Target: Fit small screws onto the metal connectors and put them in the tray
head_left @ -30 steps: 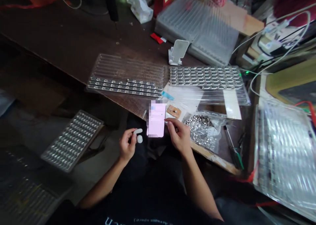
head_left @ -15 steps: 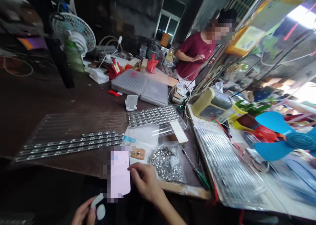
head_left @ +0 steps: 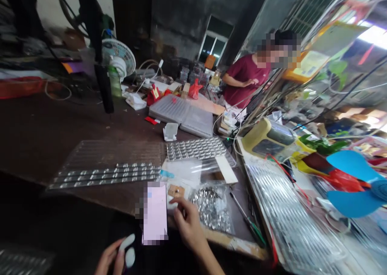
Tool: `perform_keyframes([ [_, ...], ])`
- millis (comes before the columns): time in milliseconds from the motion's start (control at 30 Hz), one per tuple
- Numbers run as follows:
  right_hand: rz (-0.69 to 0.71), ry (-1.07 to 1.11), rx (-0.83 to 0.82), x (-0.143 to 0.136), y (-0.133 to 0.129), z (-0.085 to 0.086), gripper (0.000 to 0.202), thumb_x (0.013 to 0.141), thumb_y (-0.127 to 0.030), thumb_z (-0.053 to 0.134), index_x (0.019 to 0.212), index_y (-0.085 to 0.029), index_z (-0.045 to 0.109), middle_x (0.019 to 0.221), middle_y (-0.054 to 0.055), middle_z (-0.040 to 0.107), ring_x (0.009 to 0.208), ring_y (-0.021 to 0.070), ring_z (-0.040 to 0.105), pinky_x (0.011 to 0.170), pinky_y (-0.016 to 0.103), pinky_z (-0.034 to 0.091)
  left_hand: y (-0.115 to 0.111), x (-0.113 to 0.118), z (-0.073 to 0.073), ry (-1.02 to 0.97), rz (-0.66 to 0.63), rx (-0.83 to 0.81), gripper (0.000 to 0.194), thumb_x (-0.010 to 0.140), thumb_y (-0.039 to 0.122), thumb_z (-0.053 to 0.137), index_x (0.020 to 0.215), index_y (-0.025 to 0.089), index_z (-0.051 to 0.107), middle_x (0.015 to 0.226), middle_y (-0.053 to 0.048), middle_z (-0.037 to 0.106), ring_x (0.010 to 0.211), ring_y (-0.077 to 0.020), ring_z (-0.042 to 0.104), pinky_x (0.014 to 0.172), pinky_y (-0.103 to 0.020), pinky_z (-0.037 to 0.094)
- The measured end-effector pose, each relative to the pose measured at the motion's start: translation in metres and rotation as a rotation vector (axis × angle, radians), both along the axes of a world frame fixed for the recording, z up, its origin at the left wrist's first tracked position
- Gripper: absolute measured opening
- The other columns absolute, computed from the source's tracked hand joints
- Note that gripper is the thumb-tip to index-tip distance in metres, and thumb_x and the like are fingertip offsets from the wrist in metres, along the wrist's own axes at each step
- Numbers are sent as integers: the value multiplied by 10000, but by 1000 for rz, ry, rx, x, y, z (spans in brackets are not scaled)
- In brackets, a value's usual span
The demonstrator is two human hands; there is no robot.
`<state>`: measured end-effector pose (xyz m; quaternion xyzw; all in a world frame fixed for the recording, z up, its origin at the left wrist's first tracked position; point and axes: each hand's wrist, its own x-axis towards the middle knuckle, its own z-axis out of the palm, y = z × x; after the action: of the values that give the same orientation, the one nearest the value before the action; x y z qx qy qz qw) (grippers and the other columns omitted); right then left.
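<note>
At the bottom, my left hand has its fingers bent together, with two white rounded pieces at the fingertips. Whether these are finger covers or something held, I cannot tell. My right hand hovers at the table's front edge, fingers loosely bent and apart, nothing visible in them. Left of it stands a phone with a pinkish, partly blurred-out screen, apart from the fingers. Just beyond the fingertips lies a small orange-brown block. A clear bag of small shiny metal pieces lies right of the hand.
Clear ribbed trays hold dark strips with shiny pieces at left and centre. A green-handled screwdriver lies right. Beyond are a white phone stand, a blue fan, a white fan and a person in a maroon shirt.
My right hand has come away from the phone's edge towards the orange-brown block and the bag. The view has swung a little left and up. My left hand keeps its pose.
</note>
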<state>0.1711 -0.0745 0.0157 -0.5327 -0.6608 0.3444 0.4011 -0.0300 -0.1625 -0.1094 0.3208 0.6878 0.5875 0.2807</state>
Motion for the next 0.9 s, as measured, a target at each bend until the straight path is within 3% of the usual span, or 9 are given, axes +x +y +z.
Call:
perform_keyframes([
  [100, 42, 179, -22, 3, 4, -1, 249, 832, -316, 464, 1014, -226, 608, 699, -30, 499, 638, 172, 477, 617, 286, 394, -3, -11, 10, 44, -116, 32, 562, 845, 734, 655, 966, 188, 716, 957, -116, 792, 859, -261, 779, 693, -300, 656],
  [233, 9, 249, 4, 2, 10, -12, 149, 775, -255, 439, 903, -234, 511, 788, -7, 493, 708, 176, 458, 675, 311, 398, -5, -17, 10, 25, -165, 9, 514, 898, 639, 656, 1034, 144, 692, 955, -134, 782, 758, -219, 765, 583, -259, 619],
  [333, -76, 244, 65, 0, 6, -16, 78, 871, -247, 447, 890, -233, 521, 817, 3, 519, 739, 174, 490, 705, 320, 419, -7, -17, 8, 48, -153, 16, 479, 913, 593, 662, 1049, 134, 683, 940, -128, 778, 700, -193, 747, 548, -240, 597],
  [467, -211, 411, 98, -2, 1, -17, 117, 963, -291, 537, 1070, -245, 552, 933, 18, 619, 741, 156, 592, 686, 310, 486, -8, -16, 9, 55, -157, 38, 460, 920, 568, 665, 1056, 129, 678, 917, -121, 774, 674, -180, 735, 538, -230, 584],
  [633, -319, 476, 98, -3, 7, -17, 213, 898, -306, 687, 1065, -245, 569, 1026, 57, 701, 914, 191, 698, 788, 342, 571, -8, -15, 14, 69, -163, 9, 466, 938, 573, 634, 1074, 128, 668, 917, -121, 768, 666, -172, 724, 542, -234, 580],
  [800, -387, 514, 23, 0, 10, -18, 272, 849, -332, 743, 1042, -244, 574, 977, 31, 716, 752, 158, 707, 635, 290, 577, -9, -17, 14, 91, -159, -12, 463, 935, 573, 629, 1069, 131, 662, 840, -91, 752, 580, -151, 681, 524, -237, 567],
  [900, -382, 536, 16, 0, 10, -18, 271, 875, -366, 718, 1068, -235, 579, 983, 45, 748, 736, 155, 715, 636, 291, 585, -8, -17, 14, 106, -148, -12, 465, 926, 576, 635, 1061, 132, 659, 869, -96, 753, 594, -155, 688, 520, -238, 568],
])
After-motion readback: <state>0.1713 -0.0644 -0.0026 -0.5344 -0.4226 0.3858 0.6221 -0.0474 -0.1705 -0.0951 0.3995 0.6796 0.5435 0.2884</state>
